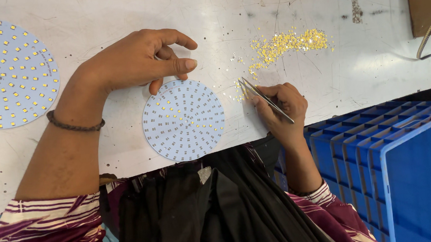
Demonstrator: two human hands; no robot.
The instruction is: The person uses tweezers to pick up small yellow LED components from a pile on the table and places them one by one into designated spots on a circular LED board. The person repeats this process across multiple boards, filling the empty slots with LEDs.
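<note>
White, scratched table under everything. Blue plastic crate off to the right. Big round board at far left, dotted full with little yellow squares. Smaller round board in the middle, at the table's near edge — yellow squares only near its centre. Left hand curled over its top edge, fingertips pressing it still. Right hand pinching thin metal tweezers, tips pointed at the loose pile of tiny yellow chips. Looks like filling time — next, a gentle pick of one chip.
</note>
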